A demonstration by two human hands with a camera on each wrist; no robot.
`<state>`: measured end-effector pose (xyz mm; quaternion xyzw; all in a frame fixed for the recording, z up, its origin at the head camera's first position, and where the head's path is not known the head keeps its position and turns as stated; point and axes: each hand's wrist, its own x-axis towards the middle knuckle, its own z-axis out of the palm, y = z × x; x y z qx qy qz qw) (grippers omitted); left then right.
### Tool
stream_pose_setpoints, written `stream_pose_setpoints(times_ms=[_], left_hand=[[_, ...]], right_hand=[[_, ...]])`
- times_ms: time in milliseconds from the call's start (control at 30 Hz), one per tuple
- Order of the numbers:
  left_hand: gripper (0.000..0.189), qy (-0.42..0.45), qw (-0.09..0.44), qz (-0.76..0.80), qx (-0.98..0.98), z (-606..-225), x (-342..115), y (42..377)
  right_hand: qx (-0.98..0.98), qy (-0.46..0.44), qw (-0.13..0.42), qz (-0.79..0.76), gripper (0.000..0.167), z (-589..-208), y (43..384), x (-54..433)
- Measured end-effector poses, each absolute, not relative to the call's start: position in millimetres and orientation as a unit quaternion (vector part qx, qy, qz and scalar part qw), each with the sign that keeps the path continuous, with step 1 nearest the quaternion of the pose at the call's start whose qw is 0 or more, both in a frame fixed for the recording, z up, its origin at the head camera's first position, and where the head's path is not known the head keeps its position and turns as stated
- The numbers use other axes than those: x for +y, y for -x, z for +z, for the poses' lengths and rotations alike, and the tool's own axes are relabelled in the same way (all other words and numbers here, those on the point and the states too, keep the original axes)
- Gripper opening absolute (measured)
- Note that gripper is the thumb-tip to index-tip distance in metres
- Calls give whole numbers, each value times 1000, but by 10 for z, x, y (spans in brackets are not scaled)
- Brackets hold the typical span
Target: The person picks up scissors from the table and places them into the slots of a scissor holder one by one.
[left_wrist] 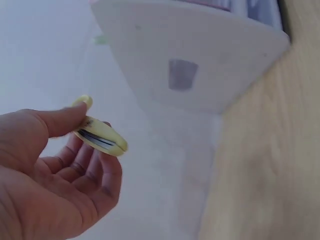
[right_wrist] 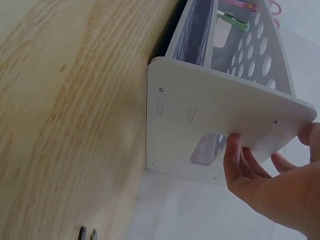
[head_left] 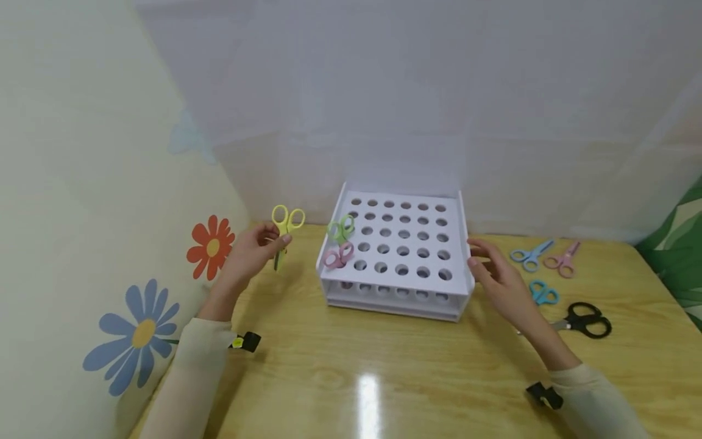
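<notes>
Between thumb and fingers my left hand (head_left: 252, 253) pinches yellow-handled scissors (head_left: 282, 228), handles up and blades down, left of the white rack. In the left wrist view the scissors (left_wrist: 102, 137) are seen near end-on. The white rack (head_left: 395, 279) has rows of round holes in its top. Green-handled scissors (head_left: 341, 229) and pink-handled scissors (head_left: 338, 255) stand in holes along its left side, handles up. My right hand (head_left: 499, 277) touches the rack's right side panel (right_wrist: 200, 100), fingers near the cutout and thumb by the top edge.
Right of the rack lie blue scissors (head_left: 531, 255), pink scissors (head_left: 562, 261), teal-handled scissors (head_left: 543, 292) and larger black-handled scissors (head_left: 588, 320), the last two partly behind my right arm. A white sheet (head_left: 395, 110) hangs behind the wooden table (head_left: 307, 366). A wall with painted flowers (head_left: 144, 334) borders the left.
</notes>
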<state>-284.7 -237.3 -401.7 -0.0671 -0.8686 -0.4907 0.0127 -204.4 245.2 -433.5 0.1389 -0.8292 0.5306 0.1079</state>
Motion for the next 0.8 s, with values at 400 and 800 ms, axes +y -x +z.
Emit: stream_pose_setpoints(times_ms=[400, 800], left_hand=[[38, 153, 57, -531, -831, -3653, -1892, 2674], [34, 195, 54, -549, -811, -3372, -1472, 2653]], right_hand=[[-829, -140, 114, 530, 45, -4354, 2052, 2449], [-828, -142, 120, 528, 45, -4344, 2076, 2450]])
